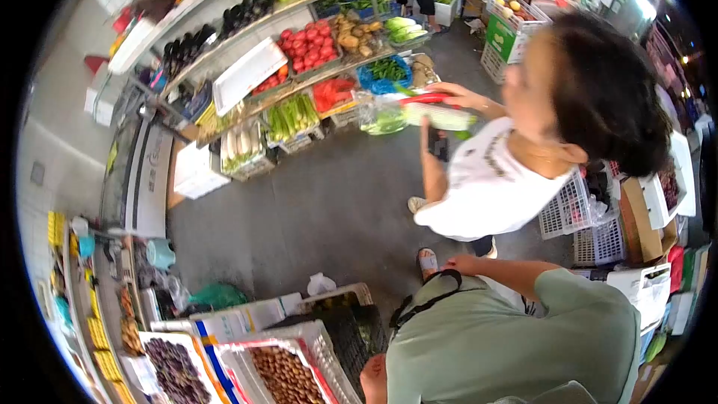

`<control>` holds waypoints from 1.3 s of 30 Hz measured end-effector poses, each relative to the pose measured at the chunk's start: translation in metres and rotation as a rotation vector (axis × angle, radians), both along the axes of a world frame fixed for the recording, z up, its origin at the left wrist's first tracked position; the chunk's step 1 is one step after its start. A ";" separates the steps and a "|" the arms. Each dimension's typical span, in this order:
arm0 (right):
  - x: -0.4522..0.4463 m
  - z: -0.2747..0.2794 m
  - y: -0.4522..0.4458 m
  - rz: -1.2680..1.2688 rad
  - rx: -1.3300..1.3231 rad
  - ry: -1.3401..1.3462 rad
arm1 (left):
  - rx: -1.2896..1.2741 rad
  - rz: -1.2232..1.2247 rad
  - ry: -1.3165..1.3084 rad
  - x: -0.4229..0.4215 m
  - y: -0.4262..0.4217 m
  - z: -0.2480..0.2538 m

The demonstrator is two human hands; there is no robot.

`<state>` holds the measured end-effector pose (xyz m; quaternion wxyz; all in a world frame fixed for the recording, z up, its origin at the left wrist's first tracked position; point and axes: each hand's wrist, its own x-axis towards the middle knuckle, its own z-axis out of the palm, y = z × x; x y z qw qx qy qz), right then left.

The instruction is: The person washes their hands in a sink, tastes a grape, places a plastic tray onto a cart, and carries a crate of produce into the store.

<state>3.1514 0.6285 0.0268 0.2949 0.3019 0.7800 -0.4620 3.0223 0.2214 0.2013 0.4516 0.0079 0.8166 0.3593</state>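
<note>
My right hand (462,264) hangs low in front of my green shirt (516,329), close to a black strap at my waist; its fingers are too small and blurred to read. Only a bit of my left hand or wrist (374,378) shows at the bottom edge, near the dark crate (351,333), with the fingers hidden. Ahead, another person in a white shirt (486,191) holds long red peppers (428,98), a pale long vegetable (441,117) and a clear bag of greens (385,121). A dark phone-like object (437,144) is at that person's other hand.
Shelves hold eggplants (187,50), tomatoes (308,45) and potatoes (357,35), with crates of green stalks (293,116) below. Trays of brown nuts or fruit (288,375) and dark grapes (176,370) stand lower left. White baskets (566,208) stack at right. Grey floor (299,209) lies between.
</note>
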 end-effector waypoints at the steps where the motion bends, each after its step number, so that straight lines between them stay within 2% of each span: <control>1: 0.008 -0.007 0.007 0.031 0.006 -0.008 | -0.014 -0.022 -0.080 -0.001 0.002 -0.010; 6: 0.029 0.008 0.068 0.080 0.121 -0.055 | -0.058 -0.283 -0.246 -0.051 0.064 -0.039; 9: 0.046 0.035 0.092 -0.212 0.215 0.016 | -0.068 -0.465 -0.281 -0.098 0.114 -0.052; 11: 0.056 0.061 0.104 -0.315 0.205 0.029 | -0.087 -0.581 -0.313 -0.126 0.147 -0.057; 13: 0.070 0.111 0.110 -0.359 0.061 0.122 | -0.113 -0.694 -0.360 -0.147 0.177 -0.057; 15: 0.089 0.146 0.109 -0.535 -0.327 0.017 | -0.133 -0.811 -0.422 -0.159 0.201 -0.057; 17: 0.102 0.186 0.104 -0.660 -0.497 0.054 | -0.132 -0.933 -0.510 -0.172 0.219 -0.057; 18: 0.108 0.194 0.102 -0.636 -0.522 0.049 | -0.123 -0.998 -0.558 -0.180 0.233 -0.056; 20: 0.123 0.201 0.103 -0.895 -0.519 0.099 | -0.097 -1.053 -0.618 -0.191 0.268 -0.054; 21: 0.130 0.204 0.105 -0.884 -0.535 0.091 | -0.095 -1.047 -0.639 -0.193 0.293 -0.047; 23: 0.136 0.206 0.114 -1.050 -0.578 0.128 | -0.077 -1.049 -0.695 -0.199 0.349 -0.034; 25: 0.145 0.215 0.122 -1.085 -0.511 0.088 | -0.125 -1.025 -0.711 -0.188 0.392 -0.023; 27: 0.149 0.223 0.143 -1.283 -0.609 -0.188 | -0.174 -1.018 -0.727 -0.193 0.433 -0.033; 29: 0.155 0.230 0.171 -1.290 -0.670 -0.194 | -0.067 -0.946 -0.916 -0.202 0.470 -0.061; 30: 0.159 0.233 0.187 -1.284 -0.725 -0.205 | -0.201 -0.952 -0.893 -0.193 0.508 -0.042; 33: 0.172 0.234 0.231 -1.284 -0.784 -0.143 | -0.126 -0.958 -0.933 -0.192 0.588 -0.033; 35: 0.170 0.241 0.263 -1.340 -0.755 -0.055 | -0.172 -1.102 -0.842 -0.189 0.635 -0.041; 36: 0.175 0.235 0.272 -1.372 -0.732 0.007 | -0.147 -1.062 -0.890 -0.192 0.652 -0.056; 39: 0.176 0.239 0.298 -1.510 -0.772 0.084 | -0.225 -0.986 -0.993 -0.193 0.699 -0.049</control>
